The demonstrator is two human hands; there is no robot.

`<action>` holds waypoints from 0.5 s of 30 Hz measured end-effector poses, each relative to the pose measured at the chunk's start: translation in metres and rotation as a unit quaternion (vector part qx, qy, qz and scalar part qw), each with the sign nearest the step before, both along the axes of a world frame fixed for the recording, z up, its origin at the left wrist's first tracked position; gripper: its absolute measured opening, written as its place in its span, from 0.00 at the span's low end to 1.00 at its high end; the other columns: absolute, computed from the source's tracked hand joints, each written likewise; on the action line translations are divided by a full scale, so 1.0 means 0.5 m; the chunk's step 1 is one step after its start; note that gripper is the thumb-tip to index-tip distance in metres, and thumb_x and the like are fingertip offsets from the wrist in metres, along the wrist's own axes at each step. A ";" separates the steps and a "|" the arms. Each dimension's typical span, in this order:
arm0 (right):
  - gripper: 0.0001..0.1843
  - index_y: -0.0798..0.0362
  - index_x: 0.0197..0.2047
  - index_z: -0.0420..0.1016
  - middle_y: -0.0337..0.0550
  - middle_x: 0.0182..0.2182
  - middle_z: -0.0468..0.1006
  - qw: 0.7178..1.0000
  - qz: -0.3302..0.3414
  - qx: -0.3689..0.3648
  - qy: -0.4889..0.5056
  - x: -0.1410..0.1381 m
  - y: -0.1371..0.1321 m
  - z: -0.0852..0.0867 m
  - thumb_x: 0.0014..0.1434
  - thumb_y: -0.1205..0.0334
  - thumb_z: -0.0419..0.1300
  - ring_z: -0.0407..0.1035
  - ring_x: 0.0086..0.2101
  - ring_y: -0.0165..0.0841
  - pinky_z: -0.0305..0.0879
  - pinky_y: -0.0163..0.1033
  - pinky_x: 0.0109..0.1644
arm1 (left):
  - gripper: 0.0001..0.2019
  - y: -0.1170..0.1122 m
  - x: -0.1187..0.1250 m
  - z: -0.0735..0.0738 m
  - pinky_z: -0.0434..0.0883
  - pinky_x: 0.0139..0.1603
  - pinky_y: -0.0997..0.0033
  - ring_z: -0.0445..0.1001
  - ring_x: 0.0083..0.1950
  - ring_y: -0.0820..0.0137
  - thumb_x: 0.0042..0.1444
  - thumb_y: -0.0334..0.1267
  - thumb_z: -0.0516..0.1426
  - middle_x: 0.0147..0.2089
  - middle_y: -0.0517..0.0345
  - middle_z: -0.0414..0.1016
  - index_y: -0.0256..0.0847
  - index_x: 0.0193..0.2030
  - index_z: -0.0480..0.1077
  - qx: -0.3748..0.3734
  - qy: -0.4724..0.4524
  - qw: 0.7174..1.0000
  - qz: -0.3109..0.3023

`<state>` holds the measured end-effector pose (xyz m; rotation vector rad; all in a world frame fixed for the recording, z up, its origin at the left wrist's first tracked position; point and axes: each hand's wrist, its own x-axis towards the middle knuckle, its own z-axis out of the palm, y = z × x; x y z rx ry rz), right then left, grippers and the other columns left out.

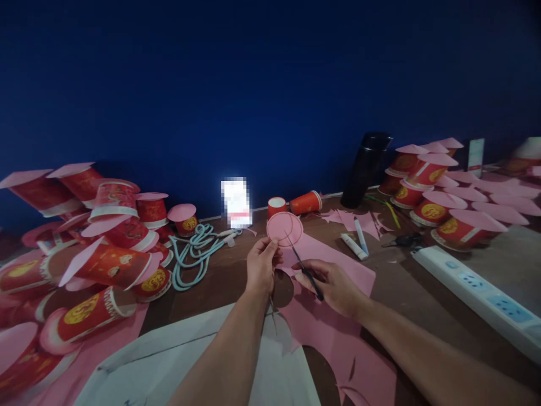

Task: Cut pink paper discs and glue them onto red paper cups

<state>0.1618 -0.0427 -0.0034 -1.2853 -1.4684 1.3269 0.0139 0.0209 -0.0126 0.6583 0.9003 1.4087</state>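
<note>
My left hand (262, 265) is closed, pinching a round pink paper disc (282, 225) at its lower edge. A darker ring runs just inside the disc's rim. My right hand (327, 282) is wrapped round dark-handled scissors (307, 273), whose blades point up and left and overlap the disc; I cannot tell if they are cutting it. Beneath both hands lies a pink paper sheet (338, 321) with rounded pieces cut from it. Just behind the disc a red paper cup (276, 204) stands upright, with another red cup (306, 202) on its side to the right.
Red cups with pink paper tops (114, 262) pile up at left; more (435, 208) are stacked at right. A lit phone (236, 203), a pale blue cable (190, 265), a black bottle (367, 169), glue tubes (354, 246) and a power strip (477, 299) surround the work.
</note>
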 end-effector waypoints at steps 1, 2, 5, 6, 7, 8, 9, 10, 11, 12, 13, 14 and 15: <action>0.21 0.56 0.46 0.75 0.34 0.21 0.65 1.000 0.000 0.001 0.001 0.001 0.000 0.000 0.56 0.49 0.62 0.58 0.21 0.25 0.55 0.32 0.24 | 0.21 -0.001 0.000 -0.001 0.63 0.21 0.82 0.66 0.22 0.80 0.37 0.43 0.69 0.22 0.64 0.68 0.34 0.34 0.69 0.002 0.003 1.000 -0.003; 0.21 0.56 0.46 0.75 0.34 0.21 0.66 1.000 0.000 0.001 0.002 0.002 0.000 -0.001 0.56 0.49 0.62 0.58 0.21 0.25 0.55 0.32 0.24 | 0.21 -0.002 0.001 -0.001 0.63 0.21 0.82 0.66 0.22 0.80 0.37 0.43 0.69 0.22 0.64 0.68 0.34 0.34 0.69 0.003 0.005 1.000 -0.004; 0.20 0.55 0.46 0.75 0.34 0.21 0.66 1.000 -0.001 0.003 -0.002 0.004 -0.001 -0.004 0.57 0.49 0.62 0.58 0.20 0.25 0.54 0.32 0.23 | 0.21 -0.003 0.001 -0.002 0.62 0.21 0.82 0.65 0.21 0.81 0.37 0.44 0.69 0.22 0.64 0.68 0.34 0.33 0.69 0.003 0.012 1.000 -0.004; 0.20 0.55 0.45 0.76 0.34 0.21 0.66 1.000 -0.001 0.005 -0.003 0.004 -0.001 -0.004 0.57 0.49 0.62 0.58 0.20 0.25 0.54 0.32 0.23 | 0.21 -0.002 0.001 -0.003 0.62 0.21 0.82 0.65 0.21 0.81 0.37 0.44 0.69 0.22 0.64 0.68 0.34 0.33 0.69 0.004 0.014 1.000 -0.003; 0.20 0.55 0.45 0.76 0.34 0.21 0.66 1.000 0.000 0.006 -0.003 0.005 -0.001 -0.004 0.56 0.49 0.62 0.58 0.20 0.25 0.54 0.32 0.23 | 0.21 -0.002 0.001 -0.003 0.61 0.21 0.82 0.64 0.21 0.81 0.37 0.44 0.69 0.22 0.64 0.68 0.34 0.33 0.69 0.004 0.015 1.000 -0.004; 0.20 0.55 0.45 0.76 0.34 0.21 0.66 1.000 -0.001 0.007 -0.002 0.004 -0.001 -0.004 0.56 0.49 0.62 0.58 0.20 0.25 0.54 0.32 0.23 | 0.20 -0.002 0.001 -0.003 0.61 0.20 0.82 0.64 0.21 0.81 0.37 0.44 0.69 0.22 0.65 0.68 0.34 0.33 0.69 0.005 0.015 1.000 -0.005; 0.20 0.55 0.45 0.76 0.34 0.21 0.66 1.000 -0.001 0.007 0.000 0.004 -0.001 -0.003 0.56 0.49 0.62 0.58 0.20 0.25 0.54 0.32 0.23 | 0.20 -0.002 0.001 -0.002 0.60 0.20 0.82 0.63 0.20 0.81 0.37 0.44 0.69 0.22 0.65 0.68 0.34 0.33 0.69 0.006 0.016 1.000 -0.006; 0.20 0.55 0.45 0.76 0.34 0.21 0.67 1.000 -0.003 0.006 0.002 0.004 0.000 -0.003 0.56 0.49 0.62 0.58 0.20 0.25 0.54 0.32 0.23 | 0.20 -0.002 0.000 -0.002 0.60 0.20 0.81 0.63 0.20 0.81 0.37 0.44 0.69 0.22 0.65 0.68 0.35 0.33 0.69 0.007 0.017 1.000 -0.006; 0.20 0.55 0.45 0.76 0.35 0.21 0.67 1.000 -0.005 0.004 0.002 0.003 0.000 -0.002 0.56 0.49 0.62 0.58 0.20 0.25 0.55 0.32 0.23 | 0.20 -0.002 0.000 -0.002 0.60 0.20 0.81 0.63 0.20 0.82 0.37 0.45 0.69 0.21 0.65 0.68 0.35 0.32 0.69 0.008 0.020 1.000 -0.006; 0.20 0.55 0.44 0.76 0.35 0.21 0.68 1.000 -0.008 0.002 0.002 0.003 0.001 -0.002 0.56 0.49 0.62 0.59 0.20 0.25 0.55 0.32 0.23 | 0.20 -0.002 0.000 -0.002 0.59 0.20 0.81 0.62 0.19 0.82 0.37 0.45 0.69 0.21 0.65 0.68 0.35 0.32 0.69 0.009 0.022 1.000 -0.006; 0.20 0.56 0.44 0.76 0.35 0.22 0.68 1.000 -0.011 0.001 0.001 0.003 0.001 -0.002 0.55 0.49 0.63 0.59 0.21 0.25 0.55 0.32 0.24 | 0.20 -0.002 0.000 -0.002 0.59 0.20 0.81 0.62 0.19 0.82 0.37 0.45 0.68 0.21 0.65 0.67 0.35 0.32 0.69 0.010 0.025 1.000 -0.007; 0.20 0.56 0.44 0.76 0.35 0.22 0.68 1.000 -0.014 0.000 0.000 0.003 0.002 -0.002 0.55 0.48 0.63 0.59 0.21 0.25 0.56 0.32 0.24 | 0.20 -0.002 0.000 -0.001 0.59 0.20 0.81 0.62 0.19 0.82 0.38 0.46 0.68 0.21 0.65 0.67 0.35 0.32 0.69 0.010 0.028 1.000 -0.008; 0.21 0.56 0.44 0.76 0.35 0.21 0.68 1.000 -0.016 -0.001 0.000 0.004 0.002 -0.002 0.55 0.48 0.63 0.59 0.21 0.25 0.56 0.32 0.24 | 0.20 -0.002 0.000 -0.001 0.58 0.19 0.81 0.62 0.19 0.82 0.38 0.46 0.68 0.20 0.65 0.67 0.35 0.32 0.69 0.009 0.030 0.999 -0.011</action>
